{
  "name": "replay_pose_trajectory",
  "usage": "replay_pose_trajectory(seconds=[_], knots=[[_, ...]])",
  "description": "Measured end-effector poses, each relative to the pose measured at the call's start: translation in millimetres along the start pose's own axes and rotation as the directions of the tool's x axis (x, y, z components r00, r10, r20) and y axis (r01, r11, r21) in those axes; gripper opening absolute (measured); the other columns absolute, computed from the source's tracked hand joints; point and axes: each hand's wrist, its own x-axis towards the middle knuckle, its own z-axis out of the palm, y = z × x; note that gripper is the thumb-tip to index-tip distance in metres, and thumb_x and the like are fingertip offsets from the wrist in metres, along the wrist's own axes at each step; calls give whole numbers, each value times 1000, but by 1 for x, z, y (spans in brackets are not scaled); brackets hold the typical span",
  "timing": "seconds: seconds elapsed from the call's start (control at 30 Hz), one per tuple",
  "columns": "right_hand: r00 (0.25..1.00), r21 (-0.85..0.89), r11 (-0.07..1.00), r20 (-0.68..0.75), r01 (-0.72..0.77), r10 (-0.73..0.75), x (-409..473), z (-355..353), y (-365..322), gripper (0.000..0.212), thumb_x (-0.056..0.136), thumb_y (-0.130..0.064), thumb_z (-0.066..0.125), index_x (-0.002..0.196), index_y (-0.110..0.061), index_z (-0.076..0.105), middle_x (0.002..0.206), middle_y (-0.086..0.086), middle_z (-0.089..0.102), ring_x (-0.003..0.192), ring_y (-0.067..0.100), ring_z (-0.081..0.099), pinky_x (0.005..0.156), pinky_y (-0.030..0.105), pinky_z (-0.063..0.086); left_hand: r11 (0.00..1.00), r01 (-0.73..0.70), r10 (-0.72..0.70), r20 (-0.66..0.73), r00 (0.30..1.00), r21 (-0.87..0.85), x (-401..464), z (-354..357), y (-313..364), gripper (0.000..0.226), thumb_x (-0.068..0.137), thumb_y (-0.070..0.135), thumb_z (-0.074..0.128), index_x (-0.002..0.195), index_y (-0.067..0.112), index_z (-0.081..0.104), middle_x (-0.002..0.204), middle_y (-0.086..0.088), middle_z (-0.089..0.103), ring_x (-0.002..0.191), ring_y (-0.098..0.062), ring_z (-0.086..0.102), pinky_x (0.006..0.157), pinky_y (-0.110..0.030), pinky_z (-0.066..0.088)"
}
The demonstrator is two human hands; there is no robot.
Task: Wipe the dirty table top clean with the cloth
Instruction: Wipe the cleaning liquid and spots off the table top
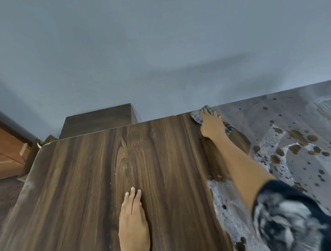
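The left hand [133, 216] lies flat, palm down, fingers straight and close together, pointing away from the body; its wrist leaves the picture at the lower edge; the right arm [242, 160] is stretched far forward, bare below a short dark sleeve [288, 215]; the right hand [211, 125] is palm down, fingers extended, pressing on the cloth [197, 117].

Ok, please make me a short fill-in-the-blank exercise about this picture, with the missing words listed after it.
1. The right hand presses the checked cloth at the table edge beside the grey ___.
2. The left hand lies ___ on the wiped wood and holds nothing.
3. Brown spots remain on the table top to the ___ of the cloth.

Missing words: wall; flat; right.
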Motion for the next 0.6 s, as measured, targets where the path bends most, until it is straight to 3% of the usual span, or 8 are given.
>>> replay_pose_trajectory(seconds=[0.13,0.2,0.27,0.37,0.4,0.47,0.53,0.6], knots=[[986,86,987,90,133,-140,35,21,-55,59,88,-3,47,144,-11,30,148,10,35,135,28,34,112,39,28,994,-88,93,-89,992,60,5,9,-6,39,83,12,37,102,0,68,110,-16,67,101,-38,63,80,-41,50],[950,126,958,149,257,-274,4,31,-76,63,87,3,46,143,-20,32,151,8,30,137,27,31,115,41,24,992,-105,111,-104,988,65,7,9,-7,38,82,12,37,101,1,68,109,-16,68,107,-31,60,83,-30,51],[893,147,909,181,389,-411,-52,37,-75,75,84,8,47,144,-32,26,155,2,17,143,25,16,117,45,14,994,-104,105,-113,988,20,6,10,-8,43,83,14,32,101,0,68,110,-17,67,112,-23,47,91,-29,37],[779,186,798,178,574,-602,-138,43,-34,76,85,5,46,146,-31,19,155,-11,17,144,12,4,120,36,4,994,-112,107,-161,981,-19,6,10,-8,47,93,19,25,102,-2,67,110,-19,66,111,-21,41,102,-23,24],[783,189,801,174,568,-597,-149,42,-13,73,85,5,45,146,-28,20,154,-12,20,142,8,3,120,33,3,992,-125,119,-171,978,-22,5,11,-9,52,97,22,20,102,-2,66,110,-19,66,111,-22,41,105,-16,19],[901,185,895,83,407,-427,-146,31,18,72,84,8,43,145,-26,26,152,-12,25,141,6,6,120,34,6,990,-138,131,-180,975,-24,1,11,-10,52,98,22,19,103,-3,65,109,-20,66,111,-23,41,105,-11,17],[973,112,966,-10,232,-233,-114,23,28,71,86,7,43,146,-25,23,153,-8,24,143,15,13,119,37,11,989,-146,145,-181,973,8,-7,14,-13,43,89,15,27,104,0,64,108,-18,67,108,-22,42,99,-22,34],[989,79,986,-20,147,-146,-80,20,15,68,89,0,45,147,-22,18,155,-1,22,144,24,14,118,39,13,981,-194,192,-235,953,17,-19,17,-15,41,77,11,32,109,7,56,113,-12,63,106,-23,43,91,-32,38]])
